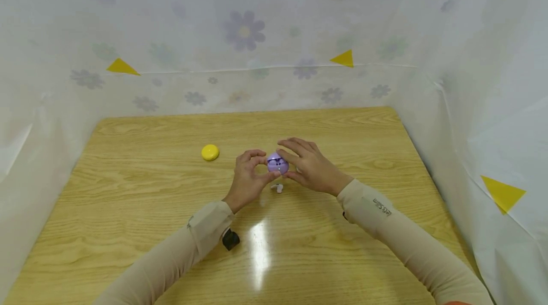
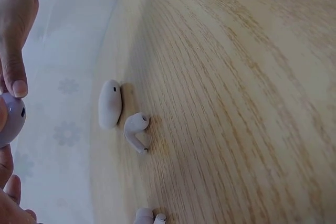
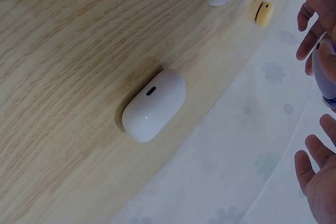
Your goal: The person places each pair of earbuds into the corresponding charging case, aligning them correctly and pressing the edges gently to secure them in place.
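Between the two hands, above the table, is a purple earbud case (image 1: 278, 167) with its lid partly raised, showing a dark gap and rounded lilac shapes inside. The left hand (image 1: 249, 176) grips the case's left side, thumb low at its front. From the other side, the right hand (image 1: 314, 168) pinches it with forefinger at the lid and thumb at the lower edge; its other fingers stay extended. Below the case lie loose white earbuds (image 1: 278, 188); one earbud (image 2: 136, 129) shows closer in the left wrist view. A white earbud case (image 3: 155, 106) lies closed under the right hand, mostly hidden from the head view.
To the left of the hands, a round yellow case (image 1: 210, 152) sits on the wooden table (image 1: 141, 191). White flower-print sheeting (image 1: 244, 91) hangs behind the table and along its sides, with yellow triangles on it. A black strap (image 1: 230, 239) hangs at the left cuff.
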The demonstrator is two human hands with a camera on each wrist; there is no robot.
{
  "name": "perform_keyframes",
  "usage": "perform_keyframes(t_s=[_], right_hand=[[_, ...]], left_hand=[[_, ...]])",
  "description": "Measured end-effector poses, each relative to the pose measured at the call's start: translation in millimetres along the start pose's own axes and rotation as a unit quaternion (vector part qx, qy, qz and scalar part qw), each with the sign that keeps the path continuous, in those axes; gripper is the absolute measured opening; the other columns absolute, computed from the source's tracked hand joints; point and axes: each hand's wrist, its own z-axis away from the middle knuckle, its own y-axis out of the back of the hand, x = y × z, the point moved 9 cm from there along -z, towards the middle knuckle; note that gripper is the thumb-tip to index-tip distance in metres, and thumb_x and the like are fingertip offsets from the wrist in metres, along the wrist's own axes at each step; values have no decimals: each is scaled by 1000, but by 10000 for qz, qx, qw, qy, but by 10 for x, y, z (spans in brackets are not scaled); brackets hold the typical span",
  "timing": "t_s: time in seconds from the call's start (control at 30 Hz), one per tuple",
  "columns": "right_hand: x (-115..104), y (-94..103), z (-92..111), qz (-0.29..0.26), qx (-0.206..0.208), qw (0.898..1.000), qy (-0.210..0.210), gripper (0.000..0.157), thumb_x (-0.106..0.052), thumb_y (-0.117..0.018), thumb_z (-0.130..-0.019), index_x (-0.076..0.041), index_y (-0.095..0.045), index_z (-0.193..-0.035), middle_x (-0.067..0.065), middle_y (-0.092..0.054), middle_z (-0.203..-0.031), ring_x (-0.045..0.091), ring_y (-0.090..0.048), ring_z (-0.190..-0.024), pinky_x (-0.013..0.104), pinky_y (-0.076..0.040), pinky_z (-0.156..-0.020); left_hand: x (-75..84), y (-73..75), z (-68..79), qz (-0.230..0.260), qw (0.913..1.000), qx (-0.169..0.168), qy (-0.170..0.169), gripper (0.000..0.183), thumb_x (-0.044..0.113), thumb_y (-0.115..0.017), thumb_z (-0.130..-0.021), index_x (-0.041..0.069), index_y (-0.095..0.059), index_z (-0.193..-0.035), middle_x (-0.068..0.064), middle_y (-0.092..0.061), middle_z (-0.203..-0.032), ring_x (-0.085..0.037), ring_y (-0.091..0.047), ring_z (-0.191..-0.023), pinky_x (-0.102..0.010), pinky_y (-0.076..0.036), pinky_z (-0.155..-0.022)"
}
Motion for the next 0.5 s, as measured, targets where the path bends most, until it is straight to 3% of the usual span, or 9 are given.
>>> perform_keyframes(t_s=[0.5], right_hand=[[-88, 87, 2, -37, 510, 9983, 263, 45, -20, -78, -78, -6, -65, -119, 13, -57, -132, 30, -51, -124, 48, -48, -92]], left_hand=[[-34, -13, -17, 187, 9995, -73, 253, 26, 25, -76, -82, 1, -69, -91, -18, -53, -128, -33, -35, -129, -56, -26, -107]])
